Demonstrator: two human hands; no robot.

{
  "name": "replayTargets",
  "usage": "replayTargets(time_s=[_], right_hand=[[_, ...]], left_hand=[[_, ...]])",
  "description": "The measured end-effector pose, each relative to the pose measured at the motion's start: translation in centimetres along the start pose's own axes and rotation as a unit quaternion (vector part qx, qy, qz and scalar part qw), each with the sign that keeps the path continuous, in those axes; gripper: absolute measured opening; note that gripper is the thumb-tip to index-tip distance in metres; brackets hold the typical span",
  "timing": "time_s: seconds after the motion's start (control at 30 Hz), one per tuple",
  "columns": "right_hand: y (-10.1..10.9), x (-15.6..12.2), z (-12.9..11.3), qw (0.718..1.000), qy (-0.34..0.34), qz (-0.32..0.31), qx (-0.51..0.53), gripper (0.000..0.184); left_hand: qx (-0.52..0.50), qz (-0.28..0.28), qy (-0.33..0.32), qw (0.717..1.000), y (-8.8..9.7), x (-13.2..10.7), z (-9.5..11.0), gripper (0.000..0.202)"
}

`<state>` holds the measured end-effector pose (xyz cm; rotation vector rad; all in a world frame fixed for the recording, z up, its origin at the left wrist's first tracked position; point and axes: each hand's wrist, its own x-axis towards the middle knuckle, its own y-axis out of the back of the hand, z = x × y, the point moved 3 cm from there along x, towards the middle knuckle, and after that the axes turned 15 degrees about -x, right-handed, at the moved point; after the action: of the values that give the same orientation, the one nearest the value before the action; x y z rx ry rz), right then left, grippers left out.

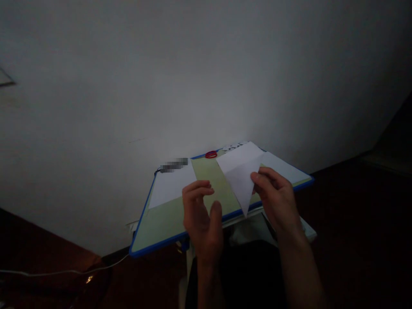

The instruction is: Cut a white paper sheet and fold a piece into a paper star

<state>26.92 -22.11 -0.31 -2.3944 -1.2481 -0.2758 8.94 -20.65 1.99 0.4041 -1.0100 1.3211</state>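
Observation:
My right hand [275, 195] pinches the edge of a folded sheet of white paper [240, 169] between thumb and fingers. The paper is held above the table, and its lower end tapers to a point near the front edge. To the left of it, my left hand [203, 214] is raised over the table with thumb and curled fingers apart, holding nothing. Another white sheet [174, 184] lies flat at the left side of the table, and one more white sheet [285, 167] lies at the right, partly behind my right hand.
The small pale green table [157, 227] has a blue rim and stands against a grey wall [193, 77]. Red-handled scissors [211, 154] lie at its back edge, beside a white patterned item [236, 146]. A white cable [71, 271] runs along the lower left.

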Motion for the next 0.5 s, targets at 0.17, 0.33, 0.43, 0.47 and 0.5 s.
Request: replayTargets(time_s=[0.17, 0.33, 0.43, 0.47, 0.5], right_hand=[[-0.2, -0.3, 0.0, 0.999, 0.01, -0.037, -0.018, 0.01], [-0.3, -0.7, -0.3, 0.992, 0.02, -0.108, -0.068, 0.01], [-0.6, -0.7, -0.6, 0.992, 0.028, -0.104, -0.07, 0.011], [-0.7, -0.7, -0.7, 0.993, 0.032, -0.096, -0.063, 0.012], [-0.8, -0.7, -0.7, 0.994, 0.036, -0.087, -0.058, 0.014]], left_hand=[[-0.034, 0.01, 0.222, 0.974, -0.8, -0.1, -1.8, 0.027], [-0.07, 0.085, 0.212, 0.971, -0.6, -0.5, -2.6, 0.023], [-0.065, 0.094, 0.194, 0.974, -0.2, -0.4, -2.8, 0.016], [-0.064, 0.087, 0.19, 0.976, -0.2, -0.4, -2.7, 0.014], [-0.063, 0.08, 0.185, 0.977, -0.2, -0.2, -2.6, 0.013]])
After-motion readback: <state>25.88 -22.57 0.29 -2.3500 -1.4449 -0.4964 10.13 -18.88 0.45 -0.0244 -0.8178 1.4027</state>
